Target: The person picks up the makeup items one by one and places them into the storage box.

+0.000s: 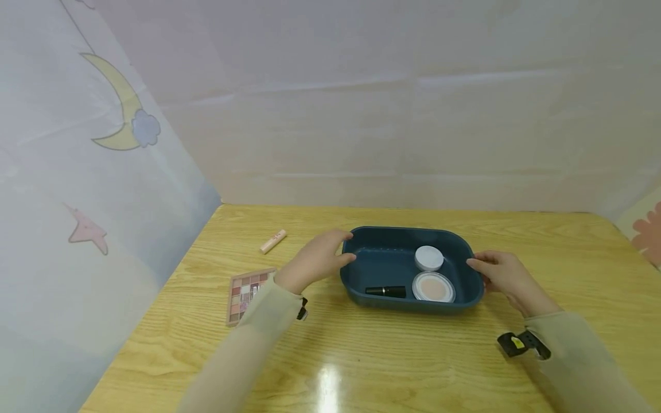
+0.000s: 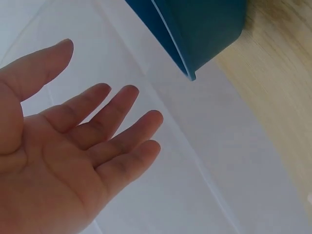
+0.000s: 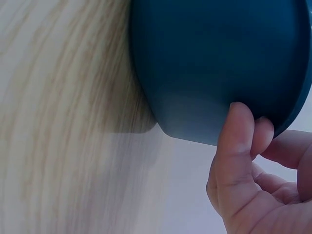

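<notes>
A dark blue oval-ended plastic bin point(image 1: 382, 267) is on the wooden table in the head view. My right hand point(image 1: 508, 279) pinches the rim at its right end, thumb inside and fingers against the outer wall point(image 3: 204, 63), as the right wrist view shows. At the opposite end is my left hand point(image 1: 317, 259), its thumb and fingers spread beside the rim. The left wrist view has that palm point(image 2: 63, 165) bare, apart from the bin. Inside the bin lie a white round jar point(image 1: 429, 258), a round compact point(image 1: 434, 287) and a black lipstick-like tube point(image 1: 385, 291).
Left of the bin, a pale pink tube point(image 1: 272, 241) lies on the table. An eyeshadow palette point(image 1: 240, 301) is nearer, partly covered by the left sleeve point(image 1: 268, 315). A pale printed cloth point(image 1: 330, 143) hangs behind the table and along its left side.
</notes>
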The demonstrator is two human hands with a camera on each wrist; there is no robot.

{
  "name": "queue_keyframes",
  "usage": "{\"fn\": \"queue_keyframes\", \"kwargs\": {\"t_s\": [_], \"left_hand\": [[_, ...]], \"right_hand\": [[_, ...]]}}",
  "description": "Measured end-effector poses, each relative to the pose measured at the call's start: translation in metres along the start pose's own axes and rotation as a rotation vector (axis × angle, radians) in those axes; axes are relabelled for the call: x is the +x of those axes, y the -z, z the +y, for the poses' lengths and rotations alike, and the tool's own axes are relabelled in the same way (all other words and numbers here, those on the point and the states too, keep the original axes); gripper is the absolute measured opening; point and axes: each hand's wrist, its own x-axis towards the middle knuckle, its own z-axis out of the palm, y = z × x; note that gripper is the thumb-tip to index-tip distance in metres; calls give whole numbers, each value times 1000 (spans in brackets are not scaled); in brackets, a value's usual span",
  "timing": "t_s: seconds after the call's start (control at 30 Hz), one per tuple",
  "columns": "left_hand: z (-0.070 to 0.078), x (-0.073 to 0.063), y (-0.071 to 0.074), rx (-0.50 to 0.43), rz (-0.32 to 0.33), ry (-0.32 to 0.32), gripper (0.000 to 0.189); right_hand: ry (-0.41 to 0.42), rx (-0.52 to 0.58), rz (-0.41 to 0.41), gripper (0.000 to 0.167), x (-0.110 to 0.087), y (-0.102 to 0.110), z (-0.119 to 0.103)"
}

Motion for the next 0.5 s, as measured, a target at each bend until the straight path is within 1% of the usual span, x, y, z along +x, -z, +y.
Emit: {"fn": "queue_keyframes", "kwargs": {"t_s": [0.1, 0.23, 0.5], "left_hand": [[-2, -6, 0, -1, 36, 13, 53], [-4, -12, -1, 10, 60, 25, 55], [-15, -17, -5, -1, 98, 66, 52]], "right_hand": [[9, -8, -2, 49, 0, 0, 0], [16, -13, -2, 49, 1, 1, 1], [7, -8, 2, 50, 2, 0, 0]]}}
